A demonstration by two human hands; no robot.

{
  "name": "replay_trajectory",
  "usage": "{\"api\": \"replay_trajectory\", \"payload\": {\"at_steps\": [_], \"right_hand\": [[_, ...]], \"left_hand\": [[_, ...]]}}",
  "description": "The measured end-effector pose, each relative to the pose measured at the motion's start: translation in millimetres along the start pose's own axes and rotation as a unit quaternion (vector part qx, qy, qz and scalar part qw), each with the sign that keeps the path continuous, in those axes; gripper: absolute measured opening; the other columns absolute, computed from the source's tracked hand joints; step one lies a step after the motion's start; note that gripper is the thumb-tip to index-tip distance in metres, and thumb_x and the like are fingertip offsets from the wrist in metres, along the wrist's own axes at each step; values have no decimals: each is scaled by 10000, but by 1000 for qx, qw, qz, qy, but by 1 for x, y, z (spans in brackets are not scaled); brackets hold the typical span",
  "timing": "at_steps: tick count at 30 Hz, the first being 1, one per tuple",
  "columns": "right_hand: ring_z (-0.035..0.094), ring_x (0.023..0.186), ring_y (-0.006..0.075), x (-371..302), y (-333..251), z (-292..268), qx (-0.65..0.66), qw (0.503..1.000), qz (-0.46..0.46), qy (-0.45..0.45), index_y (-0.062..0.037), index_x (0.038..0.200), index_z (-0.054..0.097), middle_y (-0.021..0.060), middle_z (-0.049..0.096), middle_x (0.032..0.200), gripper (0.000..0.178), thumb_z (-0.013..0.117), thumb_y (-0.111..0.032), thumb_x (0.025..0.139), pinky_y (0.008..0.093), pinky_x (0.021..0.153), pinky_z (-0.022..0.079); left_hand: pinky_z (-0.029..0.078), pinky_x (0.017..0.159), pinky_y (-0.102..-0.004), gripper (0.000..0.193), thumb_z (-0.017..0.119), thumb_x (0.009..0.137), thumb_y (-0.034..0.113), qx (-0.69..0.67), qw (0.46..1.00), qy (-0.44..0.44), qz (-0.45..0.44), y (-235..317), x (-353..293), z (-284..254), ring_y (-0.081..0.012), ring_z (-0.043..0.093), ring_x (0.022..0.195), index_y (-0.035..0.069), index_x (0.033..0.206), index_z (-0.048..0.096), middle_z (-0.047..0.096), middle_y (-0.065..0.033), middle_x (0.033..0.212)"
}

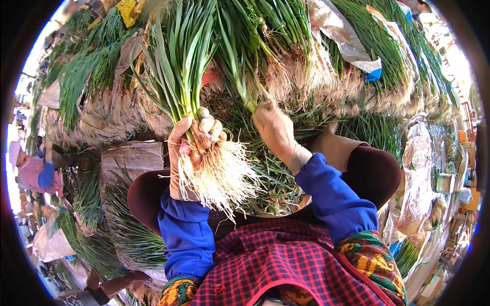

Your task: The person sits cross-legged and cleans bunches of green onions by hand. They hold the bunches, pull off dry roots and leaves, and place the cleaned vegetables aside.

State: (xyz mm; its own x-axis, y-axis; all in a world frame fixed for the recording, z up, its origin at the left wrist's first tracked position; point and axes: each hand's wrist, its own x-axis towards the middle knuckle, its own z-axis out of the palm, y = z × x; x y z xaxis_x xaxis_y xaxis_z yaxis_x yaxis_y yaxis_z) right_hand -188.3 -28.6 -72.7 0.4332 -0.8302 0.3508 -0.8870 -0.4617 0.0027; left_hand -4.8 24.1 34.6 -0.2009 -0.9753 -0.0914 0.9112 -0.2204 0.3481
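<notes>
My left hand (176, 145) is closed around a bunch of green onions (186, 66). Their green leaves point away from me, and the pale, tangled roots (219, 173) hang toward my lap. Reddish-white bulbs show at the fingers. To the right, slightly blurred, my right hand (275, 127) grips the lower end of a thick green onion stalk (239, 79), whose leaves reach up beside the bunch. The fingertips of the right hand are partly hidden.
A long heap of green onions (326, 66), roots toward me, lies ahead. Loose leaves (278, 186) cover the ground between my knees. More onions (135, 229) lie at left, near a pale sack (131, 159). Another person (38, 171) is at far left; plastic sheeting (416, 178) lies at right.
</notes>
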Motion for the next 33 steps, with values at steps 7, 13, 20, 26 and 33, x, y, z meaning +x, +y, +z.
{"api": "replay_trajectory", "payload": {"at_steps": [7, 13, 20, 26, 33], "right_hand": [[608, 678, 289, -84, -11, 12, 321, 860, -238, -317, -125, 797, 561, 88, 598, 705, 110, 477, -187, 833, 385, 584, 490], [598, 571, 291, -26, -7, -16, 331, 936, -99, -62, -90, 1043, 552, 98, 613, 720, 224, 544, -178, 836, 366, 485, 485], [610, 743, 357, 17, -4, -3, 274, 831, -58, -481, -86, 1099, 524, 156, 629, 796, 404, 527, -368, 810, 429, 700, 494], [614, 702, 306, 21, 14, 2, 269, 947, 131, -115, -47, 955, 539, 146, 626, 793, 246, 529, -276, 864, 412, 588, 487], [500, 508, 224, -12, -24, 58, 453, 857, 211, -127, -17, 830, 562, 109, 523, 579, 226, 596, -239, 853, 337, 509, 417]], "left_hand": [[372, 689, -285, 276, 534, 841, 265, 30, 998, -49, -7, 14, 2, -5, -130, 418, 647, 16, 958, 519, 437, 6, 637], [393, 676, -286, 270, 537, 837, 252, 42, 999, 1, -2, 13, -4, 0, -137, 440, 632, 8, 953, 518, 462, -9, 656], [402, 659, -268, 238, 565, 819, 208, 33, 999, 27, -12, 10, -6, 4, -141, 441, 620, 3, 931, 523, 472, -26, 670], [380, 590, -248, 227, 582, 801, 167, 50, 996, 73, -4, -2, -3, 13, -144, 429, 608, -16, 918, 516, 467, -37, 670], [494, 509, -301, 219, 601, 794, 181, 189, 970, 135, -78, 12, 2, -36, -229, 594, 642, -9, 900, 568, 594, -130, 731]]}}
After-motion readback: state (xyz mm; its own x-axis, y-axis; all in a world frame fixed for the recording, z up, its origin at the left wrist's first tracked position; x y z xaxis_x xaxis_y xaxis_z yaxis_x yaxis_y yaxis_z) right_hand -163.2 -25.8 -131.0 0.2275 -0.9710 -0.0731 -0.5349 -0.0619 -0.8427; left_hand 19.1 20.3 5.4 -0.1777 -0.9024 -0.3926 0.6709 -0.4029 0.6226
